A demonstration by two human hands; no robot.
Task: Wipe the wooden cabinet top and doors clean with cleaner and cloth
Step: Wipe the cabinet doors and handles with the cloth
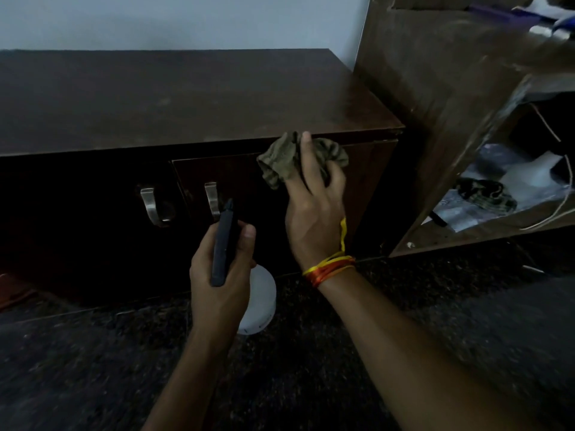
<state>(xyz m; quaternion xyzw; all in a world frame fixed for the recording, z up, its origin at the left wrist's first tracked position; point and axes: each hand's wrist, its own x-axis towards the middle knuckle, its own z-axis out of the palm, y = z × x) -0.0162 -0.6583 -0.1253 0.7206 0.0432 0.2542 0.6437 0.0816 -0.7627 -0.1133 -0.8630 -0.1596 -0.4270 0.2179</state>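
Observation:
A low dark wooden cabinet [174, 101] stands against the wall, its top bare and its two doors fitted with metal handles [149, 203]. My right hand [314, 213] grips a crumpled olive cloth [280, 160] against the upper part of the right door [236, 181], just under the top's front edge. My left hand [221, 275] holds a spray bottle with a black trigger head [224, 244] and a white body [259, 297], below and in front of the door handles. The nozzle points toward the doors.
A taller brown shelf unit [441, 88] stands at the right, close to the cabinet's end, with cloths, papers and a cable on its shelves. The floor [311, 368] is dark speckled stone. A pale wall rises behind the cabinet.

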